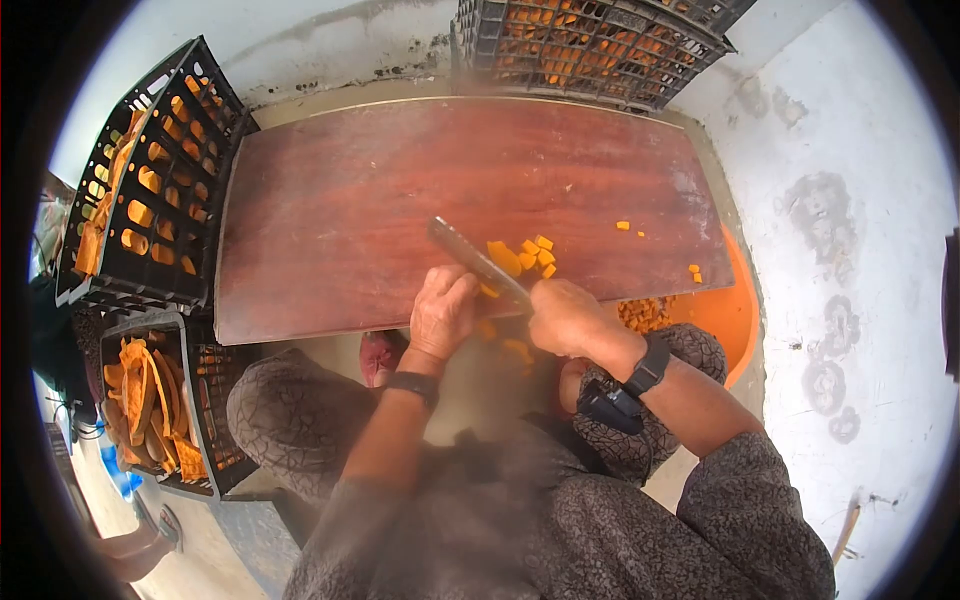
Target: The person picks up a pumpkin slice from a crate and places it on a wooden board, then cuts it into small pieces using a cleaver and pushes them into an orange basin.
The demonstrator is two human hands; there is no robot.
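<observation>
My right hand (575,318) grips the handle end of a broad-bladed knife (470,252), its blade slanting up and left over the front of the red-brown board (400,180). Close against the blade's left side, my left hand (440,308) is closed with curled fingers. A small orange pumpkin piece (489,290) shows at its fingertips, mostly hidden by hand and blade. Just beyond the knife lie a rounded pumpkin slice (504,258) and several cut pumpkin cubes (541,248). The handle itself is covered by my right hand.
Left of the board stands a black crate (150,200) of pumpkin pieces, with another crate (200,400) of long slices below it. Stacked crates (590,50) stand behind. An orange tub (742,310) with diced pumpkin (645,314) sits under the board's right edge, near the white wall (850,200).
</observation>
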